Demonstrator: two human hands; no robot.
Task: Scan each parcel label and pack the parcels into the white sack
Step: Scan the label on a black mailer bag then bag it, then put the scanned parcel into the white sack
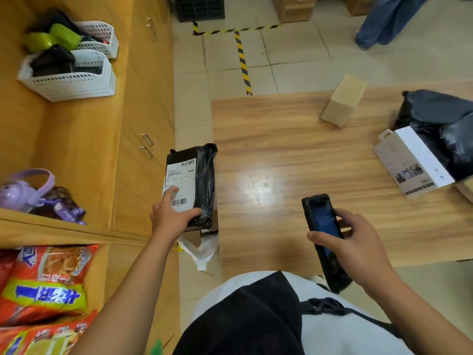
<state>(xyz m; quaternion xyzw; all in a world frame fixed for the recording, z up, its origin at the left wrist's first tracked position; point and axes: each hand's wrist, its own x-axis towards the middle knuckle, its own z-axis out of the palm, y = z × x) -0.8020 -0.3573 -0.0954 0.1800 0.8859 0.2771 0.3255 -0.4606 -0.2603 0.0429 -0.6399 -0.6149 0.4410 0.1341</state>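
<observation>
While standing at the near left corner of the wooden table (281, 139), holding a black parcel (204, 175) just off the table's left edge in the left hand (170, 219). Covering most of the white sack (203, 249) below with it, letting only a crumpled white fold show. Pinching the parcel's near end, thumb curling over the black wrap, index finger lying straight on the white label (179, 180), other fingers staying out of sight. Showing a long, boxy shape in glossy, wrinkled black plastic, label facing up with barcodes at its far and near ends, print being too small to read. Clamping the right hand (358, 247) round a black handheld scanner (322, 219) over the table's near edge, thumb lying across the dark screen, fingers hiding its middle. Seeing a cardboard box (341, 103) sitting by the far edge, and a white box (409, 160) leaning against black bags (435, 111) at the right edge, these being cut off by the frame
</observation>
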